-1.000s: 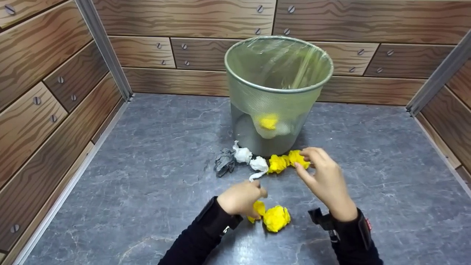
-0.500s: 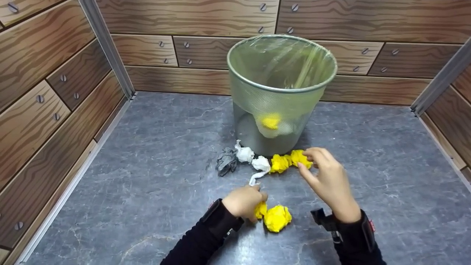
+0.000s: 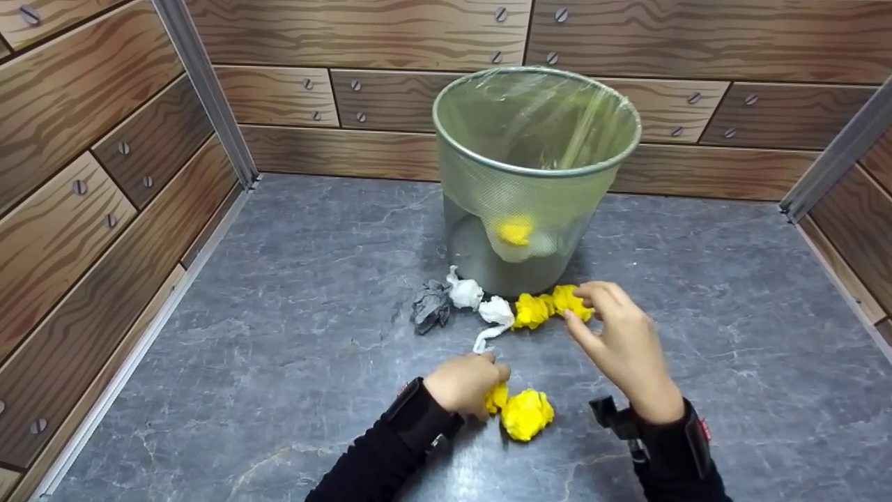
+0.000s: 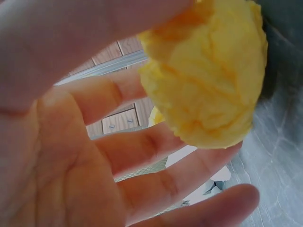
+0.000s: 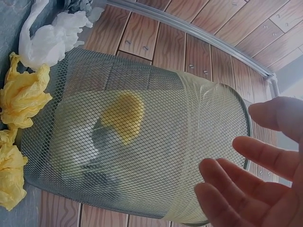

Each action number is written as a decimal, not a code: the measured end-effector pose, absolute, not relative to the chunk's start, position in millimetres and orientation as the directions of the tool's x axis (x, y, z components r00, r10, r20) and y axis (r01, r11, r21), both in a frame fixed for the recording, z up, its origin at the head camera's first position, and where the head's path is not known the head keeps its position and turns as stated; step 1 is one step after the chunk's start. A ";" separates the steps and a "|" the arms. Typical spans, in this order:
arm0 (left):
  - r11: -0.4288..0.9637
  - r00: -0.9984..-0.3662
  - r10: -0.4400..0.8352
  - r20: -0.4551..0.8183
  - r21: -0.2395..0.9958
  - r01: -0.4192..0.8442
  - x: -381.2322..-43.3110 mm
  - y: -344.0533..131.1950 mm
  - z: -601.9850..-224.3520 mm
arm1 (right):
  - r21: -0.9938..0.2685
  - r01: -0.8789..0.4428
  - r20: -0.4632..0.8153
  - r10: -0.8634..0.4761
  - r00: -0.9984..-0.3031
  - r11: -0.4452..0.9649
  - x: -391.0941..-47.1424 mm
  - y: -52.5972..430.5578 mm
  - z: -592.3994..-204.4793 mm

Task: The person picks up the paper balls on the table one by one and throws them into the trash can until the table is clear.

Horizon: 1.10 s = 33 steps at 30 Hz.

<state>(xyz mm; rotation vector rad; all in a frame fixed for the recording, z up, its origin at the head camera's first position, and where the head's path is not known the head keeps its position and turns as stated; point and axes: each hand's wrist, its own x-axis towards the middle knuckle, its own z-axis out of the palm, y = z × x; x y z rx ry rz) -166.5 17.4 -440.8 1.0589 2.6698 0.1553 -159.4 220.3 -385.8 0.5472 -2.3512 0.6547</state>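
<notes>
My left hand (image 3: 465,383) holds a crumpled yellow wad (image 4: 213,75) between thumb and fingers, low over the floor; the hand hides part of it in the head view. Just right of it lies another crumpled yellow wad (image 3: 527,415). My right hand (image 3: 624,341) hovers by the rightmost yellow wad (image 3: 570,301) in the row before the bin; in the right wrist view its spread fingers (image 5: 265,156) hold nothing. That row also has a second yellow wad (image 3: 532,311), two white wads with twisted tails (image 3: 496,312) and a dark grey wad (image 3: 431,307).
A mesh waste bin (image 3: 474,251) with a clear yellowish liner stands behind the row. Through its mesh a yellow wad (image 5: 124,116) and paler and darker lumps show inside. Wood-patterned walls (image 3: 390,157) enclose the grey marbled floor (image 3: 313,258) at the back and sides.
My left hand has moved slightly right and downward and its fingers have drawn in on the yellow wad. My right hand has stayed almost in place. The head view has shifted slightly.
</notes>
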 end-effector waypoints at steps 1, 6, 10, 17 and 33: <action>0.728 -0.699 0.685 -0.204 0.199 0.656 -166.4 17.4 -440.7 | -0.311 -0.528 0.665 -0.215 -0.715 0.790 -159.3 220.4 -386.0; 0.714 -0.689 0.700 -0.185 0.198 0.672 -166.3 17.2 -440.4 | -0.308 -0.527 0.666 -0.216 -0.714 0.792 -159.2 220.6 -386.4; 0.702 -0.681 0.712 -0.173 0.190 0.686 -166.1 16.8 -440.2 | -0.304 -0.523 0.668 -0.214 -0.713 0.796 -158.6 220.7 -386.5; 0.692 -0.683 0.720 -0.123 0.190 0.696 -165.6 13.9 -434.8 | -0.308 -0.519 0.655 -0.218 -0.724 0.798 -157.5 220.2 -385.2; 0.642 -0.659 0.580 0.479 0.231 0.731 -187.8 1.5 -349.1 | -0.316 -0.528 0.641 -0.233 -0.731 0.788 -156.5 218.4 -385.9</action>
